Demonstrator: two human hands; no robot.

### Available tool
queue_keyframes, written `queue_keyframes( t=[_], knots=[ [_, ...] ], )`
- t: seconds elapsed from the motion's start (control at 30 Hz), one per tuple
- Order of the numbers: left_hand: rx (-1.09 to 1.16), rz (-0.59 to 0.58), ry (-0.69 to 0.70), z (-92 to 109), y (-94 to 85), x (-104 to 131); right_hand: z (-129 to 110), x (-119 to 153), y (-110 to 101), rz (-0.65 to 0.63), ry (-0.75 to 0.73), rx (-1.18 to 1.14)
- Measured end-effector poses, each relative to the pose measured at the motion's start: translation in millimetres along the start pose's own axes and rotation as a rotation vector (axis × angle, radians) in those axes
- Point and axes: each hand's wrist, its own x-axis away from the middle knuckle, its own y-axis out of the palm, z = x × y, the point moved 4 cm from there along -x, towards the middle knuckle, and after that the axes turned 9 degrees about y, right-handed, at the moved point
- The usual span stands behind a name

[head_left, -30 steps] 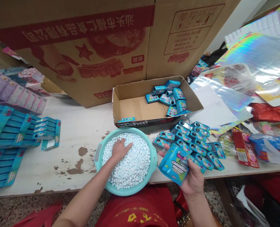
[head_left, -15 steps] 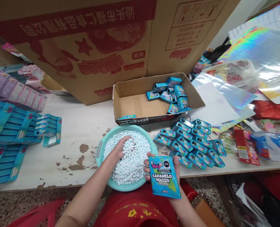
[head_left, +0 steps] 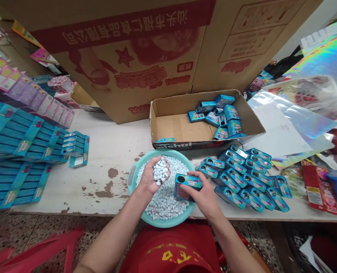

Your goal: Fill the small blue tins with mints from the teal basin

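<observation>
My left hand point(head_left: 150, 175) is cupped palm up above a turquoise basin point(head_left: 131, 181) and holds a heap of small white candies point(head_left: 160, 171). More of the same candies point(head_left: 165, 209) fill the basin. Between the thumb and fingers of my right hand point(head_left: 204, 192) is a blue candy box point(head_left: 185, 186), held over the basin's right side. Its narrow face, with a dark round hole, is turned up. The two hands are a short gap apart. Right of the basin, several similar boxes point(head_left: 233, 182) stand in rows with round holes on top.
An open cardboard tray point(head_left: 175, 127) behind the basin holds several blue boxes at its right end. A tall carton point(head_left: 157, 57) rises behind it. Stacked blue packs point(head_left: 20, 151) stand at left. Candy bags point(head_left: 318, 189) and a white sheet point(head_left: 279, 131) lie at right.
My left hand has come up from the candies with a handful. My right hand has turned the box so its holed narrow face points up, and brought it over the basin. The view has shifted left.
</observation>
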Motion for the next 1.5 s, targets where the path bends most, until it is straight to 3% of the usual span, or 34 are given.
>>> queue_keyframes(
  t=[0.13, 0.3, 0.57, 1.5],
  knots=[
    [0.119, -0.056, 0.107, 4, 16.7, 11, -9, 6, 23, 0.106, -0.362, 0.323],
    [0.083, -0.014, 0.276, -4, 12.1, 6, -7, 6, 36, 0.173, -0.462, 0.482],
    [-0.057, -0.004, 0.404, -1, 12.6, 6, -16, 7, 36, 0.202, -0.484, 0.520],
    [-0.229, -0.019, 0.507, -7, 27.4, 19, -19, 19, 22, 0.268, -0.431, 0.460]
  ],
)
